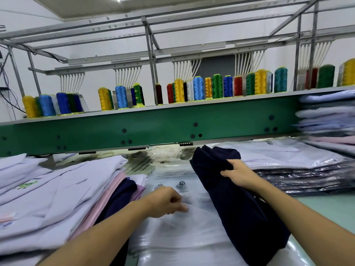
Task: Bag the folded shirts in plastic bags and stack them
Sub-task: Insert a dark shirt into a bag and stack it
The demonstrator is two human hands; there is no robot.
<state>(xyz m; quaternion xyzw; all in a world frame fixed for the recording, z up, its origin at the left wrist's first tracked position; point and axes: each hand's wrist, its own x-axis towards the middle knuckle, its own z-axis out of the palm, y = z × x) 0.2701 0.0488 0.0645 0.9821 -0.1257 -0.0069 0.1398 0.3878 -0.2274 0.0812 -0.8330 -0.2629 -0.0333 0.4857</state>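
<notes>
Gripping a folded navy shirt in my right hand over the counter, I pinch the plastic bag open with my left hand. Bagged shirts lie stacked right, while the unbagged pile waits left, so I judge much remains.

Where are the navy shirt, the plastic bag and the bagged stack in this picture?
navy shirt (237,208): head view, on its folded middle.
plastic bag (182,234): head view, on its clear top sheet.
bagged stack (284,156): head view, on its top bag.
</notes>
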